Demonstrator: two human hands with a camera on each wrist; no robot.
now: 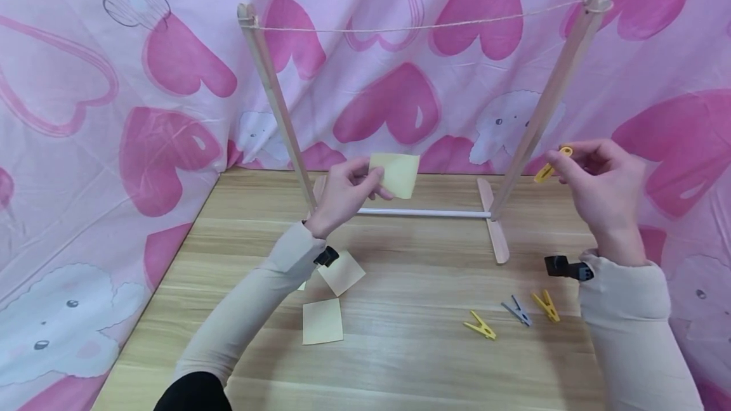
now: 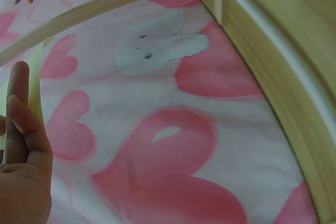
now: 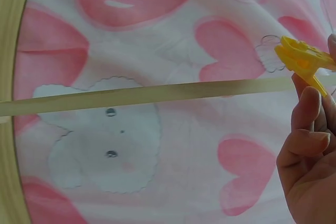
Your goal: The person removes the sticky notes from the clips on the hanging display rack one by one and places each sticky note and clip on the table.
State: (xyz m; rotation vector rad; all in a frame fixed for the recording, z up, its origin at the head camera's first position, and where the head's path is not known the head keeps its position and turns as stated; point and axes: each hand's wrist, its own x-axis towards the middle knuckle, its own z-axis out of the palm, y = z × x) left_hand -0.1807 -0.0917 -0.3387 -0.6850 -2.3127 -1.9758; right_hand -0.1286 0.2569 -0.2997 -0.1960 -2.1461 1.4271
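My left hand pinches a square pale-yellow paper note by its left edge, held up in front of the wooden frame. In the left wrist view the note shows partly behind the fingers. At the right, beside the frame's right post, my right hand grips a yellow clothespin between thumb and fingers. The right wrist view shows that clothespin close up at the fingertips. Between the two posts a thin string runs across the top, with nothing hanging on it.
More paper notes lie on the wooden table under the left forearm, one partly hidden by it. Near the right forearm lie two yellow clothespins and a grey-blue one. A white rod joins the frame's feet; a heart-patterned cloth hangs behind.
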